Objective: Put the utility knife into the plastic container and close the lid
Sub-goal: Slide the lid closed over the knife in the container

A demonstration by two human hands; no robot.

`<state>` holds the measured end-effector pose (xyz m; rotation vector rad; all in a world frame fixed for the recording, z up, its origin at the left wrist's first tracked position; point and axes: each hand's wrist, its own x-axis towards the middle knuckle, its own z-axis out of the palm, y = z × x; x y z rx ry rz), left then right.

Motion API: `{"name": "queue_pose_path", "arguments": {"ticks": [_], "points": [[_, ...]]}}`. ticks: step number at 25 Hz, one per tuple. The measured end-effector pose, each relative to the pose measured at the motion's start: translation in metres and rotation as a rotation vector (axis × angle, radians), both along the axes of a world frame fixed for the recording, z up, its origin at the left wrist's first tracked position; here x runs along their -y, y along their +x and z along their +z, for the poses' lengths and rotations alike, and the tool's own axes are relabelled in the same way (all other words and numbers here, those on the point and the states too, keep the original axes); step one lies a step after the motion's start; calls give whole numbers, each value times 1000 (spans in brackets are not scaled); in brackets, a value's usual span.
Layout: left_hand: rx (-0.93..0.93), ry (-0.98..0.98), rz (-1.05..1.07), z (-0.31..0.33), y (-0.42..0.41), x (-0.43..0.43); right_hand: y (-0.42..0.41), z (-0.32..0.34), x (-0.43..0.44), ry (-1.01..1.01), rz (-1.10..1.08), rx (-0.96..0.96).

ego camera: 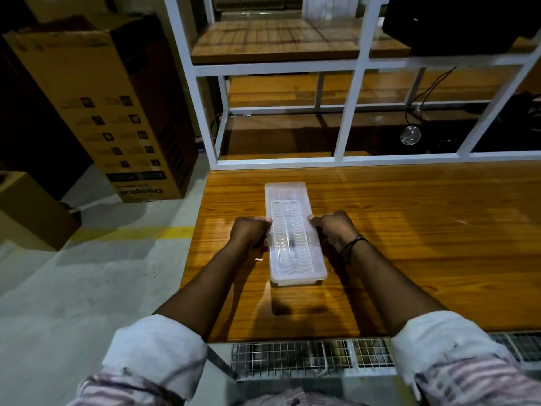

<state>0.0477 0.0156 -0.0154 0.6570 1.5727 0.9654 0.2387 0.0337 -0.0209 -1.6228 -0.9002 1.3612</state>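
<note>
A long translucent plastic container (292, 206) lies on the wooden table (409, 244) with its lid on top, its long axis running away from me. Through the lid a thin dark shape, the utility knife (291, 241), shows faintly inside along the middle. My left hand (248, 232) grips the container's left long edge. My right hand (336, 230) grips the right long edge opposite it. Both hands have their fingers curled against the lid's rim. Whether the lid is fully snapped down I cannot tell.
A white metal shelf frame (348, 112) with wooden boards stands right behind the table. A tall cardboard box (117, 112) stands on the floor to the left, a smaller box (32, 212) nearer. A wire mesh grille (307, 356) runs below the table's near edge.
</note>
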Motion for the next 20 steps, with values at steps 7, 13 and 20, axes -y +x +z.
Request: {"name": "queue_pose_path", "arguments": {"ticks": [7, 13, 20], "points": [[27, -30, 16, 15, -2, -33, -6, 16, -45, -79, -17, -88], [-123, 1, 43, 15, -2, -80, -11, 15, -93, -91, -47, -31], [-63, -18, 33, 14, -7, -105, -18, 9, -124, -49, -45, 10]]}}
